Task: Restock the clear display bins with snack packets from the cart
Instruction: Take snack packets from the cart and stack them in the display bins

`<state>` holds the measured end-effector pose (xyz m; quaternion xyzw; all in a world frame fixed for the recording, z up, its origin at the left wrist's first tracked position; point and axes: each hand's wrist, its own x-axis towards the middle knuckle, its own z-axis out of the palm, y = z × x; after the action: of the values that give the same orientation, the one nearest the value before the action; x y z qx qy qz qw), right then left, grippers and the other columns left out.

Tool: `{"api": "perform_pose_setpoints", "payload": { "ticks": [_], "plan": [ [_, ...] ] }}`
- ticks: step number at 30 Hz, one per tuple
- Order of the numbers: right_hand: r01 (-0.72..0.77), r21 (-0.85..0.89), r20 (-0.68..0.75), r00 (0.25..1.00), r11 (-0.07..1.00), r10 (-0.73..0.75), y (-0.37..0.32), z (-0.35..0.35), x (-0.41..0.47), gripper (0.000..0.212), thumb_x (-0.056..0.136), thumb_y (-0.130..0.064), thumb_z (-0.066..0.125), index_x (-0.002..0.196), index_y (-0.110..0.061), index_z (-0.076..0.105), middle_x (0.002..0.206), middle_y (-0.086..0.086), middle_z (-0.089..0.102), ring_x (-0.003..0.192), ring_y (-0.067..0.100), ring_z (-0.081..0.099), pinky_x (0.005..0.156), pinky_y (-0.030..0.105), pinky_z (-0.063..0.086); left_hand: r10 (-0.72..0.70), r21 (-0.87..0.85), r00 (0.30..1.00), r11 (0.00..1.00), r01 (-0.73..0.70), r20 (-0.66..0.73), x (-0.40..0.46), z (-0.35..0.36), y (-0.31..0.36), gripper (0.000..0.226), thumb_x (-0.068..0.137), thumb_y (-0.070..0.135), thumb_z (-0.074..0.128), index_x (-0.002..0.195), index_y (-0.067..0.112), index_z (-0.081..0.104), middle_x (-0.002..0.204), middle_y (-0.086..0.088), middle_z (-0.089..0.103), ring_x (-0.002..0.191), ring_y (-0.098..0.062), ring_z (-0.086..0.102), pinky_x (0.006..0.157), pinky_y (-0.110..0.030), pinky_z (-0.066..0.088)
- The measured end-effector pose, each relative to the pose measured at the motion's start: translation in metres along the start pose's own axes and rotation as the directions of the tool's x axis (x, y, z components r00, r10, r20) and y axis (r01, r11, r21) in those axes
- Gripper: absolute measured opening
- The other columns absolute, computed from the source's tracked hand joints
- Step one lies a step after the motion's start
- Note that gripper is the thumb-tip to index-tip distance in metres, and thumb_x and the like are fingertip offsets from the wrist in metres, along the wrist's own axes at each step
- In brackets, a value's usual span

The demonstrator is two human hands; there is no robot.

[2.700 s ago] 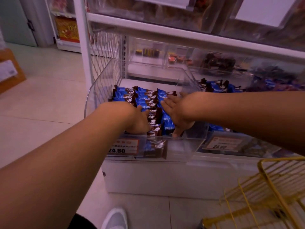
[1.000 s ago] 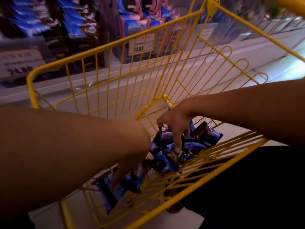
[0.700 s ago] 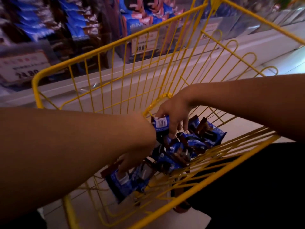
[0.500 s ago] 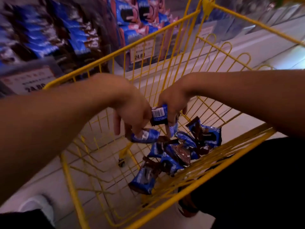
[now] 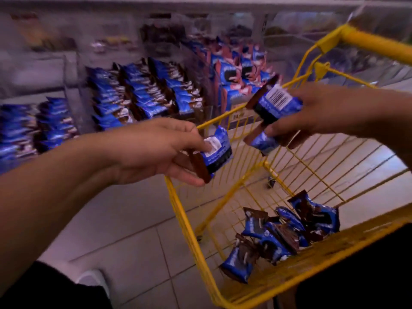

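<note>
Both hands hold packets — left (image 5: 156,150) one (image 5: 215,150), right (image 5: 312,112) two (image 5: 273,103).

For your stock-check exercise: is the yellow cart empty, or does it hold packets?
Not empty. A small pile of blue packets lies in the yellow cart, covering only part of its wire bottom.

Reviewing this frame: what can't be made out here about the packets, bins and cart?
- Head view: packet print in the bins, blurred by motion.
- Price tag, crossed by cart wires.
- Right hand: lower packet partly hidden by fingers.
- Cart's right side, cut off by the edge.
</note>
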<state>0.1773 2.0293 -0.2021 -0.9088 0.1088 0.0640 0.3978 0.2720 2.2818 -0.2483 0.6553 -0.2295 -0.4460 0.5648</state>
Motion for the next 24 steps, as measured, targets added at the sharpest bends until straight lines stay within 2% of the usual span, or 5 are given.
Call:
{"api": "perform_pose_setpoints", "payload": {
  "ticks": [4, 7, 12, 19, 24],
  "plan": [
    [0.148, 0.539, -0.093, 0.989, 0.829, -0.116, -0.022, 0.027, -0.018, 0.036, 0.071, -0.02, 0.074, 0.107, -0.012, 0.071, 0.103, 0.008, 0.077, 0.096, 0.022, 0.074, 0.076, 0.031, 0.062, 0.007, -0.38, 1.0, 0.925, -0.012, -0.015, 0.005, 0.008, -0.007, 0.054, 0.071, 0.01, 0.064, 0.123, -0.005, 0.058, 0.123, -0.034, 0.058, 0.108, -0.044, 0.065, 0.07, -0.039, 0.061],
    [0.293, 0.574, -0.193, 0.956, 0.765, -0.222, -0.025, 0.051, -0.011, 0.036, 0.071, -0.011, 0.074, 0.106, -0.006, 0.07, 0.104, 0.009, 0.077, 0.099, 0.021, 0.073, 0.084, 0.028, 0.059, 0.053, -0.539, 0.998, 0.841, -0.053, -0.017, 0.009, 0.011, -0.006, 0.05, 0.069, 0.017, 0.063, 0.117, 0.003, 0.059, 0.116, -0.026, 0.06, 0.107, -0.038, 0.066, 0.079, -0.038, 0.061],
    [0.43, 0.347, -0.295, 0.894, 0.833, -0.339, -0.018, 0.061, -0.003, 0.029, 0.075, -0.002, 0.076, 0.103, -0.006, 0.072, 0.097, 0.003, 0.077, 0.096, 0.018, 0.073, 0.08, 0.023, 0.056, 0.041, -0.545, 0.984, 0.828, -0.13, -0.172, 0.012, 0.007, -0.006, 0.036, 0.092, 0.026, 0.055, 0.118, 0.001, 0.062, 0.114, -0.016, 0.066, 0.097, -0.028, 0.07, 0.07, -0.035, 0.06],
    [0.322, 0.766, -0.302, 0.944, 0.556, -0.132, -0.018, 0.051, 0.003, 0.041, 0.078, -0.015, 0.063, 0.118, -0.007, 0.065, 0.12, 0.019, 0.07, 0.109, 0.036, 0.068, 0.083, 0.042, 0.061, 0.148, -0.371, 0.941, 0.891, -0.259, -0.303, 0.007, 0.014, -0.006, 0.072, 0.058, 0.023, 0.082, 0.124, 0.003, 0.058, 0.081, -0.002, 0.075, 0.069, -0.012, 0.072, 0.068, -0.028, 0.059],
    [0.374, 0.761, -0.34, 0.926, 0.531, -0.165, -0.019, 0.059, 0.002, 0.03, 0.081, -0.022, 0.065, 0.11, -0.014, 0.068, 0.113, 0.014, 0.073, 0.102, 0.029, 0.072, 0.082, 0.04, 0.061, 0.095, -0.415, 0.927, 0.874, -0.252, -0.362, 0.005, 0.021, -0.003, 0.007, 0.09, 0.009, 0.064, 0.093, 0.003, 0.064, 0.084, -0.016, 0.073, 0.08, -0.03, 0.074, 0.066, -0.04, 0.062]
  ]
}}
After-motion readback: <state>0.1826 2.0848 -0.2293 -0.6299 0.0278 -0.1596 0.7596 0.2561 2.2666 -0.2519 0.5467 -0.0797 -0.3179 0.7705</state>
